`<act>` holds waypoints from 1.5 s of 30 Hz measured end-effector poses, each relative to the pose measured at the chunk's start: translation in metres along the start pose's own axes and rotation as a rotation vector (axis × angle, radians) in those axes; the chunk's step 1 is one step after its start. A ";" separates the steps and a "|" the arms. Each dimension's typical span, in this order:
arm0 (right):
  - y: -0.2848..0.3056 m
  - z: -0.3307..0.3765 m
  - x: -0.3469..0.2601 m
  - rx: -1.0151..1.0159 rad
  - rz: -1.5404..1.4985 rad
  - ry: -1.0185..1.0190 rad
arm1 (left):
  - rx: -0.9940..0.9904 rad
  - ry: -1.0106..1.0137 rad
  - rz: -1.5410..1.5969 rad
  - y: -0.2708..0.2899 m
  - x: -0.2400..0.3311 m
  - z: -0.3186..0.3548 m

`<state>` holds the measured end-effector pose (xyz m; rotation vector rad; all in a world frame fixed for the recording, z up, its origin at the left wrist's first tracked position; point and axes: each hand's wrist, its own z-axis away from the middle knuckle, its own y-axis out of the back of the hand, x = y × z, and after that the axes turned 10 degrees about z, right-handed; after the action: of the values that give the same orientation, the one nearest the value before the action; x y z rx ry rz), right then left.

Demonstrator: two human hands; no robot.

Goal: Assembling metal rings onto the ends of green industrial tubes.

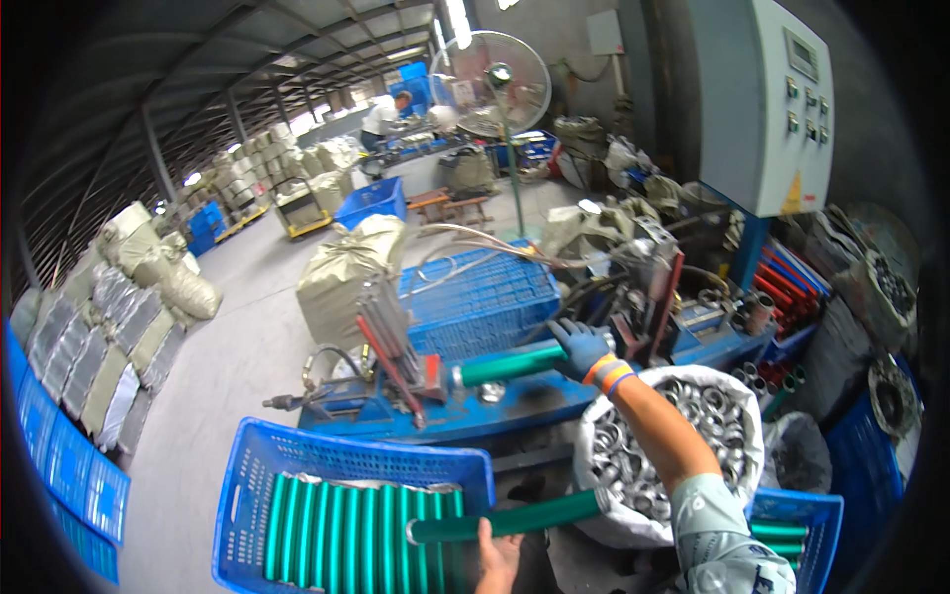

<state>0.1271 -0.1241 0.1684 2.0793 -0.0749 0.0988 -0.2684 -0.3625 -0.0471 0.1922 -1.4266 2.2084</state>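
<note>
My left hand (502, 554), bare, grips a green tube (544, 517) from below, near its left end. Both ends of that tube carry metal rings, and it slants over the right side of a blue crate (366, 439). Rows of similar green tubes (341, 535) lie in the crate. My right hand (584, 351), in a blue-grey glove, is wrapped round the right end of a second green tube (510, 366). This tube lies level on the blue machine bench (465, 421), between the left clamp head (432, 376) and the right clamp head (623, 337).
A white sack of metal rings (594, 465) stands under my right forearm. Another crate of green tubes (826, 520) is at the lower right. A grey control box (757, 109) overhangs the bench. Behind are a blue basket (485, 307), a large fan (490, 84) and a co-worker (381, 117).
</note>
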 end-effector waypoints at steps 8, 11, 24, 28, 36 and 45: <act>-0.098 -0.018 -0.012 -0.238 0.218 -0.054 | 0.458 0.135 0.097 -0.150 0.051 0.083; -0.047 -0.022 -0.020 -0.042 0.062 0.042 | 0.289 0.173 -0.085 -0.107 0.050 0.070; 0.210 0.276 0.111 0.434 -1.122 -0.716 | -0.280 0.036 -0.110 -0.090 -0.013 -0.005; 0.233 0.391 0.117 0.744 -1.235 -0.867 | -0.431 -0.004 -0.150 -0.212 -0.039 -0.045; 0.264 0.523 0.078 0.850 -1.156 -1.104 | -0.193 -0.046 -0.241 -0.305 -0.091 -0.278; 0.247 0.544 0.067 0.731 -1.069 -1.240 | -0.024 0.050 -0.361 -0.274 -0.104 -0.363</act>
<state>0.1918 -0.7206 0.1246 2.2493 0.3734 -2.0336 0.0063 0.0136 -0.0226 0.3537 -1.2772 1.8880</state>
